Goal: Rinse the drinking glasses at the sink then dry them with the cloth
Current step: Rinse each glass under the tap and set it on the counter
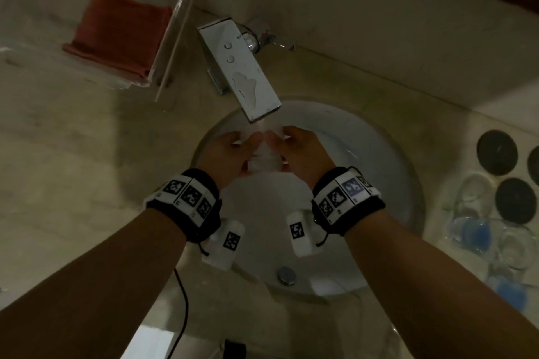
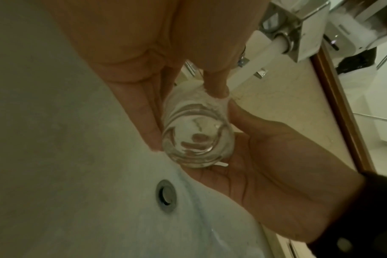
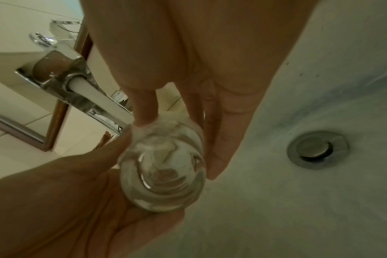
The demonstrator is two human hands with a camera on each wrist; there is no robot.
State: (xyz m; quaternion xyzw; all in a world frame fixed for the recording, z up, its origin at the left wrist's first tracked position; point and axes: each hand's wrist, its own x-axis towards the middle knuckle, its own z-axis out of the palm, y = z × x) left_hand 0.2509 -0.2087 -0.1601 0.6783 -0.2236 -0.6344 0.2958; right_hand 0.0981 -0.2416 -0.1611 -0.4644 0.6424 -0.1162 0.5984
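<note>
A clear drinking glass is held between both hands over the white sink, just under the faucet spout. Water runs from the spout onto the glass's rim. My left hand grips its left side, thumb on the rim and fingers along the wall. My right hand grips the right side the same way, thumb at the rim. The glass's base faces both wrist cameras. A folded red cloth lies in a clear tray at the back left.
Several other clear glasses, some with blue bases, stand on the counter to the right beside black round coasters. The drain plug sits in the basin's near side. A black cable hangs at the counter's front.
</note>
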